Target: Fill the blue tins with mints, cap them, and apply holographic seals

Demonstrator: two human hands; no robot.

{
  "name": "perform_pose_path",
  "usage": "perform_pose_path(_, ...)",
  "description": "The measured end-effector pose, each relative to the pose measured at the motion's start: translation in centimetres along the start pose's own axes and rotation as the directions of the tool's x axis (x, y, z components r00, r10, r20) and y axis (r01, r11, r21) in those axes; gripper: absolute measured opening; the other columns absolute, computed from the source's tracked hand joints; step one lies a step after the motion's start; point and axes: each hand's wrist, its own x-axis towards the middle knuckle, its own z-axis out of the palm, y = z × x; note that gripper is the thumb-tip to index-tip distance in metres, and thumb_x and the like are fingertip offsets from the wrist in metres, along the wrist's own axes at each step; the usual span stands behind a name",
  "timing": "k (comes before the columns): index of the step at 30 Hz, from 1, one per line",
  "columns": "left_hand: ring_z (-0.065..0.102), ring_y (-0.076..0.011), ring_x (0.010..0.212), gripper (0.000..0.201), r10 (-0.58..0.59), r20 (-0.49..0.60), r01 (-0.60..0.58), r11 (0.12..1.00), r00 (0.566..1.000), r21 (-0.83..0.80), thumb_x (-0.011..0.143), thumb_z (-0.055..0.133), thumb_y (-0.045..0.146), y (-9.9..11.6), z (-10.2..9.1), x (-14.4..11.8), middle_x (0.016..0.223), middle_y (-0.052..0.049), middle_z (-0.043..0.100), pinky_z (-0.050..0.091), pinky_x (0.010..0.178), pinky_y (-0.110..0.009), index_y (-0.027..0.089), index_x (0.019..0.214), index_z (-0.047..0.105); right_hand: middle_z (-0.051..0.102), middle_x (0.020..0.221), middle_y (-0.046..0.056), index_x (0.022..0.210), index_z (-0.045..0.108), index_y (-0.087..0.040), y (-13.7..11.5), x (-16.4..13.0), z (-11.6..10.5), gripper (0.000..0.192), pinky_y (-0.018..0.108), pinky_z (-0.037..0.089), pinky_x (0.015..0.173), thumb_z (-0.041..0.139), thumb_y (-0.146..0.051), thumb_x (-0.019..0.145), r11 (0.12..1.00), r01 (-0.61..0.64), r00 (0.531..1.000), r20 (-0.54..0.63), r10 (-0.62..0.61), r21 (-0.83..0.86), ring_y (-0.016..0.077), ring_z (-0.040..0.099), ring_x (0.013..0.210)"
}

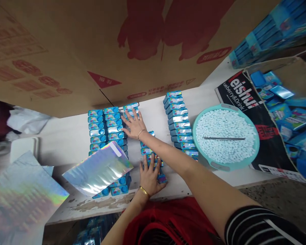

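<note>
My left hand (150, 177) and right hand (134, 125) lie flat and open, pressing both ends of a row of blue candy boxes (150, 154) so it stays straight.

Teal bowl (255, 149) of white pellets, cardboard box (66, 51), holographic pouch (98, 168)

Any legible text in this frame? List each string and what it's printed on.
"eishu": white and red letters, cut off at both ends, on the black carton flap.
"ueberry&Drink": smaller white line beneath it, start cut off.
Red print on the big cardboard box: upside down, blurred, unreadable.
Labels on the blue tins: too small to read.
White label at the flap's lower edge: unreadable.
</note>
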Motion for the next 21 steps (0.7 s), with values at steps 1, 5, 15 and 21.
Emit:
perform_pose_path(1, -0.001, -0.0467, 0.145, 0.098, 0.005, 0.009, -0.005, 1.0, 1.0, -0.007, 0.064, 0.064, 0.068, 0.2, 0.1, 0.2, 0.159, -0.012, 0.019, 0.017, 0.109, -0.067, 0.025, 0.147, 0.035, 0.015, 0.161, 0.007, 0.149, 0.034, -0.023, 0.2, -0.1, -0.1, 0.064, 0.059, -0.005, 0.115, 0.041, -0.053, 0.093, 1.0, 0.006, 1.0, 0.01, -0.006, -0.002, 0.0374, -0.002, 0.147)
perform_pose_path(5, -0.002, -0.0471, 0.145, 0.099, 0.048, 0.04, -0.047, 0.998, 0.998, -0.042, 0.062, 0.068, 0.063, 1.3, 0.5, 1.2, 0.159, -0.012, 0.021, 0.018, 0.108, -0.068, 0.025, 0.147, 0.035, 0.016, 0.161, 0.005, 0.149, 0.036, -0.023, 1.2, -0.4, -0.5, 0.06, 0.058, -0.003, 0.115, 0.041, -0.047, 0.094, 1.0, 0.013, 0.999, 0.039, -0.012, -0.009, 0.0368, -0.001, 0.147)
perform_pose_path(15, 0.002, -0.0473, 0.145, 0.106, 0.083, 0.018, -0.08, 0.99, 0.996, -0.114, 0.059, 0.074, 0.057, 2.7, 0.5, 2.6, 0.16, -0.011, 0.016, 0.021, 0.109, -0.067, 0.024, 0.15, 0.029, 0.015, 0.161, 0.006, 0.148, 0.036, -0.021, 4.9, -1.8, -2.0, 0.072, 0.063, 0.003, 0.111, 0.04, -0.062, 0.089, 0.991, -0.12, 0.993, -0.004, 0.12, -0.06, 0.0414, -0.004, 0.145)
perform_pose_path(21, 0.024, -0.0377, 0.143, 0.075, -0.007, -0.252, -0.101, 0.905, 0.968, -0.414, 0.08, 0.062, 0.053, 1.5, -1.5, 3.3, 0.151, -0.015, 0.037, 0.017, 0.112, -0.067, 0.025, 0.145, 0.036, 0.016, 0.161, 0.007, 0.152, 0.029, -0.022, 6.4, -2.5, -3.1, 0.078, 0.063, -0.001, 0.113, 0.038, -0.067, 0.089, 0.984, -0.148, 0.989, 0.003, 0.149, -0.095, 0.0394, -0.002, 0.146)
